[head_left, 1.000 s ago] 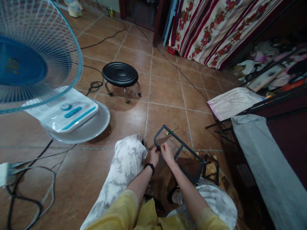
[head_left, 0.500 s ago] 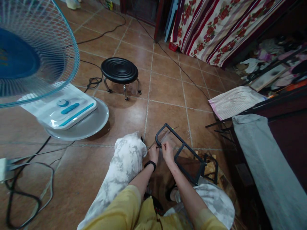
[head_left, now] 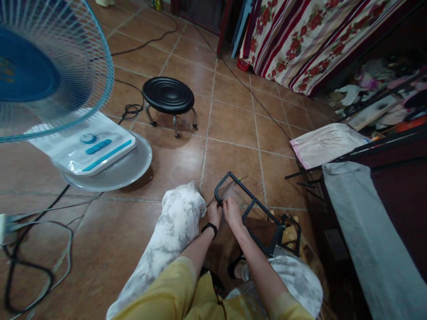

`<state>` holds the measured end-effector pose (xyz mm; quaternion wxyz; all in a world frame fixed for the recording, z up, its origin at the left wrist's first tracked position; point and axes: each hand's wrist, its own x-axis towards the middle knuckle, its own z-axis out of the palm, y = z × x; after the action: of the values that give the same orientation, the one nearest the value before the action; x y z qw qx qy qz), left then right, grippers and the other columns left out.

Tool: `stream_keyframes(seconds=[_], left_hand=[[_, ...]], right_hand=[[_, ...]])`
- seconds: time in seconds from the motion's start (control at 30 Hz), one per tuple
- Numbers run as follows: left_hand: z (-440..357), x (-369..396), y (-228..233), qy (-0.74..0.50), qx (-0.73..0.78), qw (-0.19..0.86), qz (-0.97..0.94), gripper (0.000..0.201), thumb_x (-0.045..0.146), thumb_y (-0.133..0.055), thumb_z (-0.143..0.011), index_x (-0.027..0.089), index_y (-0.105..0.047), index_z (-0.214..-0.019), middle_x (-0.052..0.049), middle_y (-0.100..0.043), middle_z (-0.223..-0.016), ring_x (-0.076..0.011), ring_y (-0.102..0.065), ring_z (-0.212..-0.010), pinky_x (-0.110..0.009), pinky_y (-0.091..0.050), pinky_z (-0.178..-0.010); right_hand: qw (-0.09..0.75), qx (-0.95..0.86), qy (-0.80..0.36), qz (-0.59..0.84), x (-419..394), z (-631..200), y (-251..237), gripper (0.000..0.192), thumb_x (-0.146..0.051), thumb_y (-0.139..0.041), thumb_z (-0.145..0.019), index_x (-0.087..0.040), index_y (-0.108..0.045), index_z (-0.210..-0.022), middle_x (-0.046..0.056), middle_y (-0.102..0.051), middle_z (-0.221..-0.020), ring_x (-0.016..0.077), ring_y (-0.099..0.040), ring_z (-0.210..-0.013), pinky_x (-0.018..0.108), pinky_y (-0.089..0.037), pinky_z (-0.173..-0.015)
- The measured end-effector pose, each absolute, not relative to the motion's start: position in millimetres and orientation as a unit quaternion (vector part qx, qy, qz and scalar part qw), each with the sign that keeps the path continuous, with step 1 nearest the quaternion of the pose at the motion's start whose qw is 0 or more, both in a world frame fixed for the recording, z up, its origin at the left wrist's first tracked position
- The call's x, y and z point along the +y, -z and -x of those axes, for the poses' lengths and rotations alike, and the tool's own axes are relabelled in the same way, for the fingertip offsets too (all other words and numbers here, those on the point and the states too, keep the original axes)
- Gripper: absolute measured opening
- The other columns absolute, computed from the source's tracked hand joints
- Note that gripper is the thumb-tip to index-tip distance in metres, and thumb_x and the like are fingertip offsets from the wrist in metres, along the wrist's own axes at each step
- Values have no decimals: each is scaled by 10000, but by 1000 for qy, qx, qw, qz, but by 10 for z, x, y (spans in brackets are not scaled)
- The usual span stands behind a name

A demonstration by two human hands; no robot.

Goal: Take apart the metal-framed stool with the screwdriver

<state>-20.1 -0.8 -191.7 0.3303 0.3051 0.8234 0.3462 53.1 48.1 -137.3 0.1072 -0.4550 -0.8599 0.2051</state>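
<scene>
Both hands, left hand (head_left: 214,212) and right hand (head_left: 231,210), fingers pinched on the black metal frame (head_left: 256,205) lying near on the floor (head_left: 230,129); steady, close grip advisable.

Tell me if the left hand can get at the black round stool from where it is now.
Probably not. The left hand is on the black frame; the stool stands far off across bare tiles, past the raised knee.
</scene>
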Motion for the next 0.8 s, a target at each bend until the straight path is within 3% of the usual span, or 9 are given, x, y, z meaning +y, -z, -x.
stream_keyframes(seconds=[0.13, 0.4, 0.53, 0.8], left_hand=[[177, -6, 1956, -386, 803, 347, -293, 222, 166, -471, -804, 154, -675, -892, -90, -687, -905, -179, -607, -830, -258, -413, -723], [208, -27, 1917, -479, 761, 366, -239, 274, 151, -483, -794, 175, -659, -1003, -53, -690, -922, -166, -599, -870, -258, -430, -761], [214, -41, 1922, -481, 756, 377, -236, 255, 141, -466, -799, 165, -664, -957, -52, -691, -920, -166, -599, -879, -265, -440, -778], [181, -60, 1914, -472, 758, 365, -261, 303, 99, -462, -796, 190, -648, -1018, -60, -671, -1054, -172, -596, -970, -282, -436, -853]], right_hand=[[119, -850, -229, 459, 492, -540, 1353, 168, -232, -380, -886, -194, -532, -826, 57, -605, -800, 172, -560, -746, 258, -391, -654], [194, -710, -423, 529, 543, -584, 1419, 269, -414, -487, -806, -176, -609, -770, -3, -593, -587, 143, -534, -535, 244, -420, -540], [210, -668, -499, 511, 513, -602, 1457, 282, -386, -488, -806, -150, -619, -888, 40, -650, -712, 159, -585, -604, 271, -477, -599], [149, -844, -295, 422, 489, -667, 1289, 223, -300, -435, -883, -200, -631, -919, 72, -643, -890, 192, -589, -844, 304, -442, -768]])
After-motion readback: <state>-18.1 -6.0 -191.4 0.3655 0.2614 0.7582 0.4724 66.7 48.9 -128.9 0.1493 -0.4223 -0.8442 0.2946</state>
